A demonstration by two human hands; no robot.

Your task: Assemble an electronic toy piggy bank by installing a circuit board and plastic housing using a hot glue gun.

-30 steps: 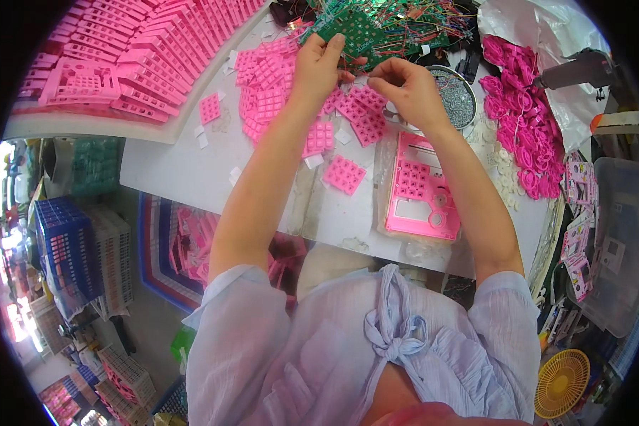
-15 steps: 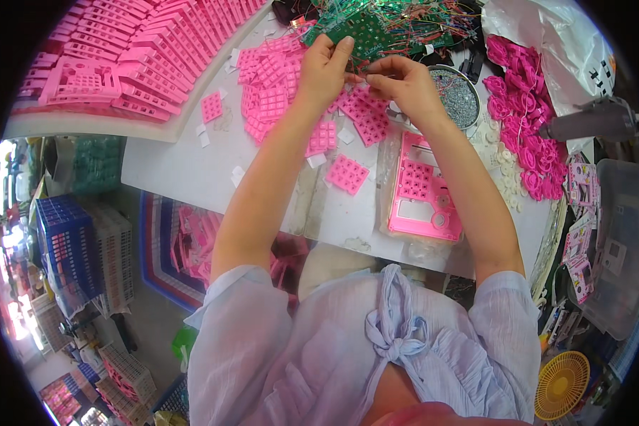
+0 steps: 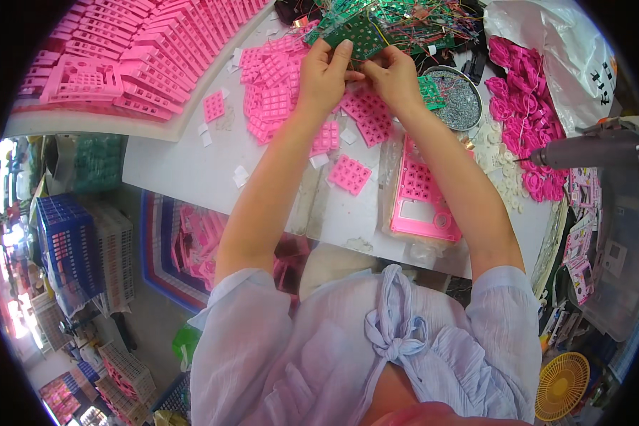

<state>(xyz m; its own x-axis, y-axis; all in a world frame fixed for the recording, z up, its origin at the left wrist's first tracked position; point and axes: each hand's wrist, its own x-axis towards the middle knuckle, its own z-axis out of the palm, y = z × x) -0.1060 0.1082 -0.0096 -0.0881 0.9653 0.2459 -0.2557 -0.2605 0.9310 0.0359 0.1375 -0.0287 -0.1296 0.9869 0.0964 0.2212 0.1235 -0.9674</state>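
My left hand (image 3: 322, 77) grips a green circuit board (image 3: 356, 37) by its lower left edge, thumb on top. At the board's lower right, my right hand (image 3: 396, 79) is closed on its edge; the fingertips are partly hidden. A smaller green board (image 3: 430, 93) with thin wires hangs or lies beside my right wrist, over the rim of a round dish of small metal screws (image 3: 459, 106). Below my right forearm sits a pink plastic housing (image 3: 426, 220) with a pink keypad in it. A small brass-coloured round part (image 3: 468, 144) shows beside that forearm.
Pink rubber keypads (image 3: 273, 89) are heaped left of my hands, with one keypad (image 3: 349, 175) nearer me. Wired boards (image 3: 426, 25) pile up behind. Pink cord bundles (image 3: 518, 92) and white small parts (image 3: 508, 170) lie right, near a hanging electric screwdriver (image 3: 589, 150). Pink housings (image 3: 149, 57) stand in rows far left.
The board has come up between both hands, and my right hand has closed on its edge. A smaller wired board and a brass-coloured part now show by my right arm. The screwdriver has shifted.
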